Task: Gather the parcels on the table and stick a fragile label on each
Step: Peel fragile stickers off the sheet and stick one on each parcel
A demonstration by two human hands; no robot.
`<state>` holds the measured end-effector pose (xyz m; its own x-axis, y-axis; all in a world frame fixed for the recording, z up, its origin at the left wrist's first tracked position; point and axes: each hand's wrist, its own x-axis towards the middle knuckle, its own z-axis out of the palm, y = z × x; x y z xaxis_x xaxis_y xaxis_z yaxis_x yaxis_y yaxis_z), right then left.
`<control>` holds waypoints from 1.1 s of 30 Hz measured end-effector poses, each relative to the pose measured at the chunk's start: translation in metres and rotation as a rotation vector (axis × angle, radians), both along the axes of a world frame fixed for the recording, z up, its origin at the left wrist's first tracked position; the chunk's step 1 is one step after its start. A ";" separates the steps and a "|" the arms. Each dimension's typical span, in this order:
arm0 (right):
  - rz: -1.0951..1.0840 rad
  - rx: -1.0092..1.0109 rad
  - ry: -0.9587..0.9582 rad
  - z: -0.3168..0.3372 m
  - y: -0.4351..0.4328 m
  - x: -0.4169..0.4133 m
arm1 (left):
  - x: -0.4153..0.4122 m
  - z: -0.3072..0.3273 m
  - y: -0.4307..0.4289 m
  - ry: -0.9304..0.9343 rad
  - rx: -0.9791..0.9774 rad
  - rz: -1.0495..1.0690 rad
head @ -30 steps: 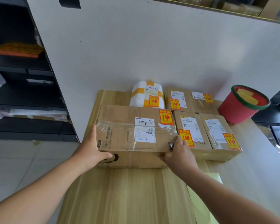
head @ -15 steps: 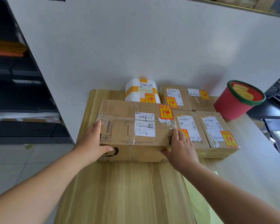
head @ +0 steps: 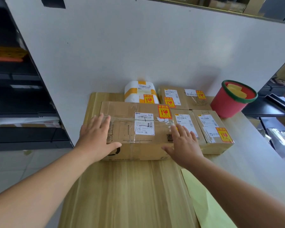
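Head cam: parcels sit grouped at the table's far end by the wall, fragile labels visible on most. We judge the task ~done. Next: confirm none unlabelled. Left hand lies flat, fingers spread, on large carton's left end. Right hand is spread at its right corner, holding nothing.

You face a plain white wall across the centre of the frame. Dark shelving fills the left edge, with pale floor tiles at lower left and a wooden surface at the bottom.
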<state>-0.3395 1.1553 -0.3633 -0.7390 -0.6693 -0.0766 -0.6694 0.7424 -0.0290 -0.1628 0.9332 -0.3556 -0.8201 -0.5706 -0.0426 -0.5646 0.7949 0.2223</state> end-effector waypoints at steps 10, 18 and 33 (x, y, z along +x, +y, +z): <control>-0.002 -0.080 0.028 0.044 0.042 0.018 | 0.007 0.044 0.051 0.036 -0.075 -0.098; -0.033 -0.111 0.005 0.024 0.144 0.015 | -0.029 0.021 0.165 0.019 0.025 -0.355; 0.379 0.271 -0.189 -0.084 0.289 -0.063 | -0.115 -0.096 0.325 -0.403 0.143 -0.456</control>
<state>-0.4023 1.4448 -0.4475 -0.4046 -0.8254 -0.3937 -0.8950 0.4459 -0.0151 -0.2782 1.2578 -0.4514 -0.8833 -0.1323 -0.4497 -0.2369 0.9538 0.1847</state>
